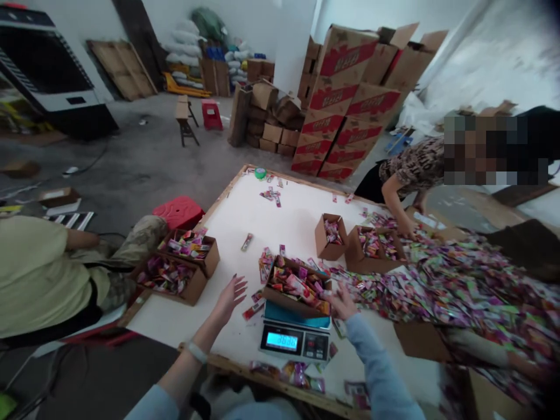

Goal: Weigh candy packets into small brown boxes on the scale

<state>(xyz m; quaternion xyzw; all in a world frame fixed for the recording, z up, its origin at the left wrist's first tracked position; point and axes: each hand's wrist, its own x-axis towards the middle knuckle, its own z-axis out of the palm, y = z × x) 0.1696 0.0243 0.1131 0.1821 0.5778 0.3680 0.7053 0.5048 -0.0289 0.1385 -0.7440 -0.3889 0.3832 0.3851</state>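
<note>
A cardboard box (pixel 291 304) full of small colourful packets (pixel 297 280) rests on the blue pan of a digital scale (pixel 295 339) with a lit display. My left hand (pixel 231 298) hovers over the white tabletop, left of the box and apart from it, fingers spread and holding nothing. At the box's right end is my right hand (pixel 343 300), fingers apart; whether they touch the box or its packets I cannot tell. Loose packets (pixel 265 263) lie beside the box, and more packets (pixel 301 374) lie in front of the scale.
Filled cartons (pixel 192 286) stand at the left edge beside a seated person (pixel 48 274). Two more box groups, including a small box (pixel 331 236), stand ahead-right. A large packet heap (pixel 464 286) covers the right side, where another person (pixel 420 163) leans in. Green tape (pixel 260 173) lies at the far corner.
</note>
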